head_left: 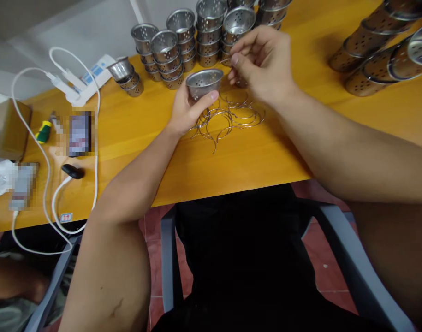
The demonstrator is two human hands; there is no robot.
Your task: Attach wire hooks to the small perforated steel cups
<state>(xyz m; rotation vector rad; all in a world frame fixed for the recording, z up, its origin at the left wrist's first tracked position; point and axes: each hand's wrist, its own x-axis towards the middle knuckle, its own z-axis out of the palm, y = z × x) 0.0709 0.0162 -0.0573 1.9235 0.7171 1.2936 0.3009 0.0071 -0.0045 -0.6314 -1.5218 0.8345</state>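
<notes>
Over the yellow tbl (259, 159), above loose curved wires (229, 115), we've a perforated metal cup (204, 86) gripped in our L hand (187, 108); our R hand (264, 62) pinches a thin wire (225, 61) close by.

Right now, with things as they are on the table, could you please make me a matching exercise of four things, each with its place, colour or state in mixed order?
Things:
1. Left hand
2. Wires
3. Tool handle
4. Power strip

Places, colours or states:
A. Mostly white
B. Lying in a loose, overlapping cluster on the table
C. Yellow and green
D. Holding a metal cup

Right pairs: 1-D, 2-B, 3-C, 4-A
</notes>
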